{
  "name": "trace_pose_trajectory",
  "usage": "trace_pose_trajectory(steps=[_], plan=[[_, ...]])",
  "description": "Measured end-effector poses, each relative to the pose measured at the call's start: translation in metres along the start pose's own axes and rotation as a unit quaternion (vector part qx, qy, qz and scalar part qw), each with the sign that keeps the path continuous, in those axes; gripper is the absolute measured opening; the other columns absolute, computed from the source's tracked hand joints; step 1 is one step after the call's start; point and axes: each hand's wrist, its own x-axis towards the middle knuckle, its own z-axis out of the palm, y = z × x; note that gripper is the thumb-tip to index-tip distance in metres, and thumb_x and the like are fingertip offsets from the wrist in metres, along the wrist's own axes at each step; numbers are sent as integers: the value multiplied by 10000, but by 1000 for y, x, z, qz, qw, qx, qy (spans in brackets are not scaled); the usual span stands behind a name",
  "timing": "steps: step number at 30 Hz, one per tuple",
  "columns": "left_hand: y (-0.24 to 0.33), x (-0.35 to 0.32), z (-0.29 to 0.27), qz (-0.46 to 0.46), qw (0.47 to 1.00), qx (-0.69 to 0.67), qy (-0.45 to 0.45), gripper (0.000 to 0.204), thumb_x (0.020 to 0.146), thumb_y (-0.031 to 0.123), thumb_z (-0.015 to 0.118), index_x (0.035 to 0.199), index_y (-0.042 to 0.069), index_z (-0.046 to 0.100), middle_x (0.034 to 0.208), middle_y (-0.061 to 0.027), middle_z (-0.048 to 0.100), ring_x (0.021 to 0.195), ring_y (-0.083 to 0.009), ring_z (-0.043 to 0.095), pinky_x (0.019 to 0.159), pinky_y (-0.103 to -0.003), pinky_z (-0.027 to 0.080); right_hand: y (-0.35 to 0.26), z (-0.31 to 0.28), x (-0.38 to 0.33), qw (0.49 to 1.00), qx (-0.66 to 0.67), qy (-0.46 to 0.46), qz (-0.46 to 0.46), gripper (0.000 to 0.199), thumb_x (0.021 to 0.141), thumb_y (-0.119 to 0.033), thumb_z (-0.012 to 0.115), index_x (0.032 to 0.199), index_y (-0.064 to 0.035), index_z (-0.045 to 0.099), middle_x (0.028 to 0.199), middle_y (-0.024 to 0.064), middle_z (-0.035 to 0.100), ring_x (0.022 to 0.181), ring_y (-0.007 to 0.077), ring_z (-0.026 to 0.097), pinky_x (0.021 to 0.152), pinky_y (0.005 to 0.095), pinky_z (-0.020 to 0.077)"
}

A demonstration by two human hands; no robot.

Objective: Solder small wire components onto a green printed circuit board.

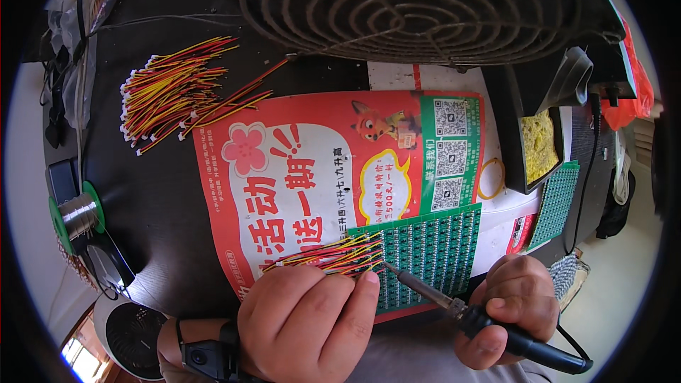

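The left hand pinches red-yellow wires against the green board; at three o'clock, the right hand grips a soldering iron.

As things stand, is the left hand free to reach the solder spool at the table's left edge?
Probably not: the left hand is pinning a wire bundle onto the green circuit panel. The dark tabletop toward the solder spool looks unobstructed.

Left hand covers the near edge of the green circuit board and wire ends under it; fan grille beyond the board cut off by top edge; soldering iron handle partly hidden in right hand.
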Motion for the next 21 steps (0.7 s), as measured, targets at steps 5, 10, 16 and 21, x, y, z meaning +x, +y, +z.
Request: trace_pose_trajectory(steps=[5,10,16,21], plan=[[1,-1,1,-8,1000,-4,8,321,617,-34,706,938,-24,715,743,-72,589,612,-220,554,509,-324,422,-1,-2,2,1000,4,-20,9,297,873,-306,635,829,-41,507,606,37,466,468,119,433,407,246,320],[2,-1,1,-8,1000,-4,10,323,614,-36,711,937,-25,716,741,-72,587,613,-219,556,506,-321,423,-3,-4,3,999,8,-29,18,288,872,-300,635,834,-44,509,606,35,467,471,120,442,411,244,325],[6,2,3,-27,999,3,20,302,624,-32,721,925,-22,718,736,-72,588,615,-217,559,509,-323,433,-3,-4,4,999,3,-33,14,278,869,-293,633,835,-47,507,610,34,468,472,120,443,413,248,323],[3,1,2,-20,1000,6,21,299,623,-35,716,922,-24,716,738,-75,593,615,-220,562,509,-324,436,2,-1,0,999,37,-4,-8,253,859,-274,633,836,-57,505,620,22,445,496,111,404,425,253,288]])
